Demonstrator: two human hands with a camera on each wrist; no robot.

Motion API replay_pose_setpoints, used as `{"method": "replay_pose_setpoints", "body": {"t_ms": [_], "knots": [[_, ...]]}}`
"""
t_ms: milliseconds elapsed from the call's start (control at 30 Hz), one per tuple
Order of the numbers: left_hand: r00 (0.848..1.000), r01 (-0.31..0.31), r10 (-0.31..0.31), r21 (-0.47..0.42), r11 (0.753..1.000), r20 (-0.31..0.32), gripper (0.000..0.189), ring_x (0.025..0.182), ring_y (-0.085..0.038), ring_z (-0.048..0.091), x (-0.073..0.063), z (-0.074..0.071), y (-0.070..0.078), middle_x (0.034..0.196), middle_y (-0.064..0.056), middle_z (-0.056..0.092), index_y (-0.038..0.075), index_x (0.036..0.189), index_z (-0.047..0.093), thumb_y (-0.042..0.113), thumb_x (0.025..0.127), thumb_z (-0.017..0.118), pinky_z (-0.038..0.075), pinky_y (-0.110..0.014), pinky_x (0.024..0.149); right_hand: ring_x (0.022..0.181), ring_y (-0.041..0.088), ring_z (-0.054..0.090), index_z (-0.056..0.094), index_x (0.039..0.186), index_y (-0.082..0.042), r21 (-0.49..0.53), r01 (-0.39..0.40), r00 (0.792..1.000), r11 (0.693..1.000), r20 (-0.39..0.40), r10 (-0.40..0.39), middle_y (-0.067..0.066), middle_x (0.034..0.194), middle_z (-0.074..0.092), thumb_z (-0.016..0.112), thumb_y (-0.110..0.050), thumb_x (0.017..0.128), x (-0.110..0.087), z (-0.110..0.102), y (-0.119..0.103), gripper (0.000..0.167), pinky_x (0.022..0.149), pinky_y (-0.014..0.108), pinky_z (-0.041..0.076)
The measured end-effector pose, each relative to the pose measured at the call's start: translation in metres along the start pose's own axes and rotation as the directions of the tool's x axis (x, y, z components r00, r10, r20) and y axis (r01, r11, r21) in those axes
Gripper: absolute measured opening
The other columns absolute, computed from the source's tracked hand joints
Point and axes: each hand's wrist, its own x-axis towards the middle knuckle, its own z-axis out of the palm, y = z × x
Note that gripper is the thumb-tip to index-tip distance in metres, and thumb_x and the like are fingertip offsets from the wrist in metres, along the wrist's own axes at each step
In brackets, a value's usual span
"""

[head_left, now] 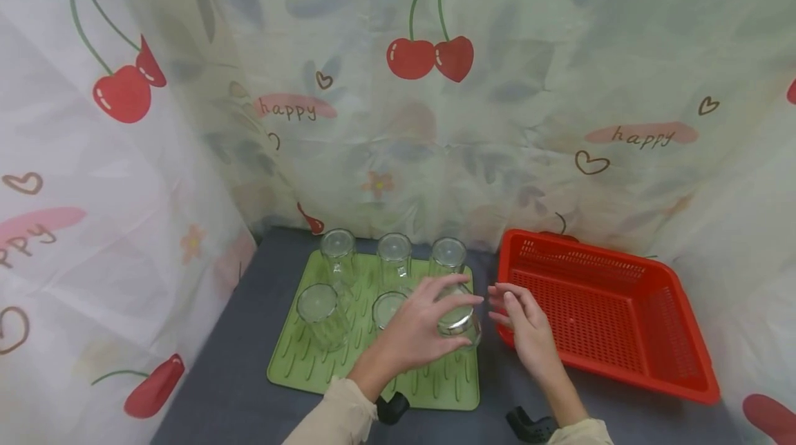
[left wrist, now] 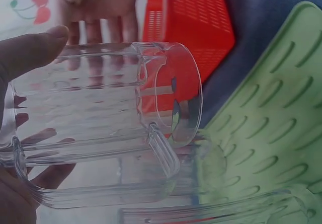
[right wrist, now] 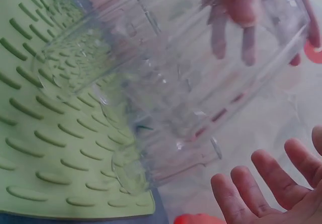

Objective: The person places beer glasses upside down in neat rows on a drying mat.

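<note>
My left hand grips an upside-down clear glass mug around its base end, thumb on one side and fingers on the other. In the left wrist view the mug's handle and its open rim show, the rim toward the mat. Several more upside-down glass mugs, among them one at the front left, stand on the green ribbed drying mat. My right hand is just right of the held mug, apart from it, fingers loosely extended with nothing in them.
A red perforated plastic basket sits on the dark grey tabletop, right of the mat and behind my right hand. Cherry-printed curtains enclose the back and both sides. Three mugs form a back row near the curtain.
</note>
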Motion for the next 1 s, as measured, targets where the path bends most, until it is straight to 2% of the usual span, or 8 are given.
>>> {"method": "replay_pose_setpoints", "body": {"t_ms": [133, 300, 433, 600, 867, 1000], "knots": [[0.998, 0.012, -0.015, 0.046, 0.999, 0.066, 0.071, 0.142, -0.018, 0.045, 0.001, 0.006, -0.003, 0.157, 0.007, 0.044, 0.035, 0.141, 0.058, 0.034, 0.078, 0.091, 0.051, -0.039, 0.109, 0.113, -0.004, 0.065, 0.049, 0.141, 0.0, -0.009, -0.008, 1.0, 1.0, -0.024, 0.008, -0.005, 0.127, 0.064, 0.041, -0.033, 0.111, -0.001, -0.005, 0.0, 0.045, 0.093, 0.022, 0.058], [0.991, -0.002, -0.013, 0.108, 0.994, 0.134, 0.076, 0.141, -0.018, 0.046, 0.001, 0.014, -0.006, 0.157, 0.009, 0.044, 0.036, 0.143, 0.054, 0.038, 0.077, 0.091, 0.052, -0.036, 0.108, 0.112, -0.004, 0.066, 0.047, 0.142, 0.003, 0.007, -0.01, 0.999, 1.0, -0.045, 0.01, -0.011, 0.123, 0.065, 0.042, -0.033, 0.111, 0.0, -0.008, 0.0, 0.047, 0.092, 0.022, 0.058], [0.982, 0.002, -0.023, 0.114, 0.993, 0.189, 0.076, 0.142, -0.018, 0.046, 0.002, 0.019, -0.008, 0.157, 0.01, 0.045, 0.035, 0.143, 0.053, 0.037, 0.077, 0.091, 0.05, -0.036, 0.11, 0.115, 0.004, 0.067, 0.046, 0.142, 0.004, 0.022, -0.017, 0.998, 1.0, -0.055, 0.018, 0.001, 0.127, 0.065, 0.042, -0.033, 0.111, 0.0, -0.009, 0.0, 0.049, 0.093, 0.022, 0.058], [0.965, 0.021, -0.049, 0.112, 0.994, 0.258, 0.074, 0.142, -0.018, 0.045, 0.005, 0.026, -0.011, 0.157, 0.01, 0.044, 0.034, 0.141, 0.054, 0.036, 0.077, 0.091, 0.051, -0.037, 0.11, 0.118, 0.012, 0.067, 0.048, 0.142, -0.003, 0.014, -0.049, 0.996, 0.999, -0.074, 0.05, 0.02, 0.135, 0.06, 0.042, -0.036, 0.11, -0.001, -0.011, -0.001, 0.046, 0.093, 0.02, 0.057], [0.949, 0.081, -0.112, 0.116, 0.99, 0.294, 0.073, 0.142, -0.019, 0.046, 0.007, 0.039, -0.018, 0.157, 0.012, 0.043, 0.035, 0.141, 0.054, 0.034, 0.077, 0.09, 0.05, -0.037, 0.11, 0.119, 0.015, 0.066, 0.049, 0.141, -0.005, 0.026, -0.047, 0.996, 0.999, -0.068, 0.049, 0.016, 0.133, 0.061, 0.043, -0.036, 0.11, -0.001, -0.013, -0.001, 0.044, 0.094, 0.02, 0.057], [0.939, 0.113, -0.15, 0.136, 0.984, 0.31, 0.072, 0.141, -0.02, 0.046, 0.007, 0.044, -0.02, 0.157, 0.011, 0.043, 0.035, 0.14, 0.054, 0.034, 0.078, 0.09, 0.051, -0.036, 0.109, 0.119, 0.015, 0.066, 0.049, 0.14, -0.005, 0.022, -0.045, 0.997, 0.999, -0.064, 0.047, 0.018, 0.133, 0.061, 0.043, -0.036, 0.11, -0.001, -0.014, -0.002, 0.044, 0.093, 0.02, 0.057]]}}
